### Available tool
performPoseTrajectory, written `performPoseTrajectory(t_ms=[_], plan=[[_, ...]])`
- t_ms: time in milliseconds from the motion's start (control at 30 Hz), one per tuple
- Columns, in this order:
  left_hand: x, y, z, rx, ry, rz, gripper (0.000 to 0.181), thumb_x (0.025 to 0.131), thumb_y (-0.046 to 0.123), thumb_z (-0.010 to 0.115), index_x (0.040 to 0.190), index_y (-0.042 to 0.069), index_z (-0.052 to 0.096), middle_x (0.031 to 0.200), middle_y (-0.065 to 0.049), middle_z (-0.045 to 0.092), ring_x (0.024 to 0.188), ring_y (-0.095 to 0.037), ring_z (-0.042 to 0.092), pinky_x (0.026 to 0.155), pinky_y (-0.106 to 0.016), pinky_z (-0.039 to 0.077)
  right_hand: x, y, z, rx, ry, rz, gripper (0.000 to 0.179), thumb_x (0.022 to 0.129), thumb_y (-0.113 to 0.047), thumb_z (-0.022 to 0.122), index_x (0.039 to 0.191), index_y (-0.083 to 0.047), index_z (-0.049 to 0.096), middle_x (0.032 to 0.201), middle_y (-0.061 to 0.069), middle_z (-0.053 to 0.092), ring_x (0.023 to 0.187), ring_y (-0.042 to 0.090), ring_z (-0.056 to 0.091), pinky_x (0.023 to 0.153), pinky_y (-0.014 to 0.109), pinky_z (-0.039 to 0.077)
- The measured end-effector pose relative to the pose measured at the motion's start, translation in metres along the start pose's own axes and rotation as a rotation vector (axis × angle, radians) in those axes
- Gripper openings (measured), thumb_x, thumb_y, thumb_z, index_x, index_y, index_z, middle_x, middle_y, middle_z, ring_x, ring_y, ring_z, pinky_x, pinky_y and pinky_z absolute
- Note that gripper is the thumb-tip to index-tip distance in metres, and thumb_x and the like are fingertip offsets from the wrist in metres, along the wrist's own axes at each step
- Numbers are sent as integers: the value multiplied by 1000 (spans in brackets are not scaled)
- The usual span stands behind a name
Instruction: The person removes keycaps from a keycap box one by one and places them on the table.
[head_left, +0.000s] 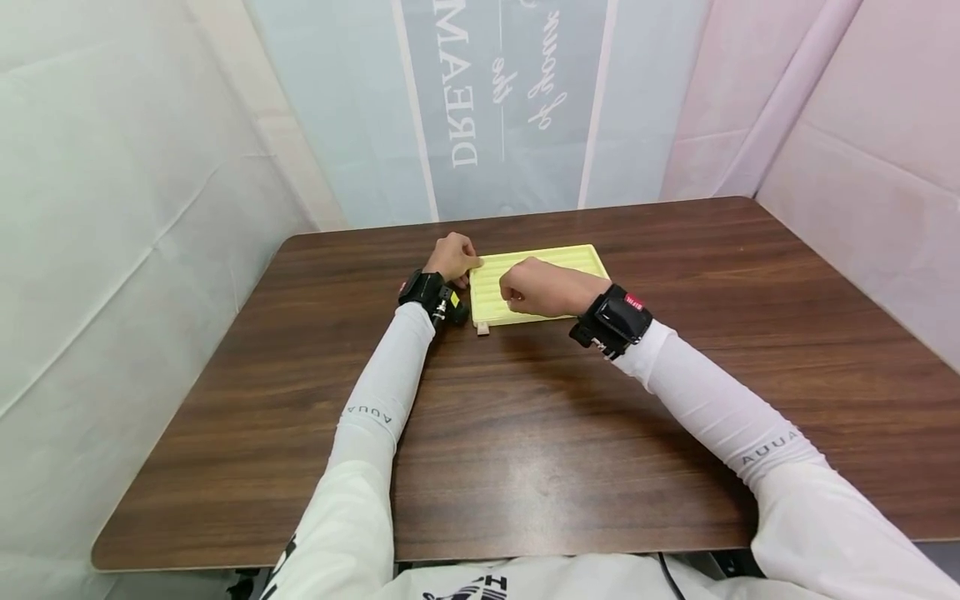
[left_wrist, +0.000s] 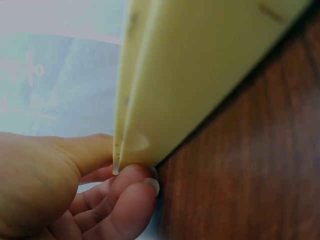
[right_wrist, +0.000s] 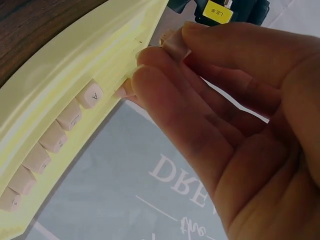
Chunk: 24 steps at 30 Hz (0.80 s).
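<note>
A shallow pale yellow tray [head_left: 540,255] with ridged rows lies on the table. My left hand [head_left: 452,257] grips its far left corner; in the left wrist view the thumb lies along one side of the tray's edge and the fingers curl on the other. Over the tray's left half is my right hand [head_left: 551,286], pinching a small pinkish keycap [right_wrist: 176,46] between thumb and fingertips. The right wrist view shows a row of lettered keycaps [right_wrist: 52,136] standing in the tray, with another keycap [right_wrist: 125,89] by the fingertips.
The tray sits toward the back of a brown wood-grain table [head_left: 525,433]. A small pale block [head_left: 483,328] is at the tray's near left corner. Behind the table hangs a printed curtain [head_left: 517,108], and white sheets [head_left: 135,233] enclose the sides.
</note>
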<state>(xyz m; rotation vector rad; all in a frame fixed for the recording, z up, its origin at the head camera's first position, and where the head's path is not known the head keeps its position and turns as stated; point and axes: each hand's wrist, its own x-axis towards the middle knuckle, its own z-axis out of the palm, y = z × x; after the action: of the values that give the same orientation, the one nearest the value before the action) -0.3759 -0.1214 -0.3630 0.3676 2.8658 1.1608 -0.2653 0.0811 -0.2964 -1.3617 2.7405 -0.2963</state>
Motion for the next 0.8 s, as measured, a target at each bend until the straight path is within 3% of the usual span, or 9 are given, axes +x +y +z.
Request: performPoseTrajectory(t_ms=[133,433,667,800], plan=[[-2,2,-2,2,7,10,14,93,15,65,89,1,64,74,-13,62,49,-16,57,48,-30,56,3,-3,1,3,-6,-11,16,93,-2,54,80,-8,62,71,-1,47,65,12,38,62,26,34],[-6,6,-1,3,13,24,15,93,15,64,90,1,64,72,-10,59,50,-15,57,49,-29,55,10,-6,18,-18,-8,-39,19,91,0,54,74,-6,60,66,-4,41,63,11,36,59,24,32],[-8,6,0,12,17,34,16,94,16,64,91,0,64,70,-9,58,50,-15,56,50,-29,54,11,-6,25,-27,-9,-42,17,90,0,57,75,-8,61,68,-4,44,64,11,37,60,24,33],[-6,5,0,-1,10,33,15,93,15,64,90,0,64,70,-10,60,50,-16,57,50,-30,55,12,-8,27,-24,-12,-52,24,89,1,58,68,-10,53,65,-4,34,62,11,31,59,24,29]])
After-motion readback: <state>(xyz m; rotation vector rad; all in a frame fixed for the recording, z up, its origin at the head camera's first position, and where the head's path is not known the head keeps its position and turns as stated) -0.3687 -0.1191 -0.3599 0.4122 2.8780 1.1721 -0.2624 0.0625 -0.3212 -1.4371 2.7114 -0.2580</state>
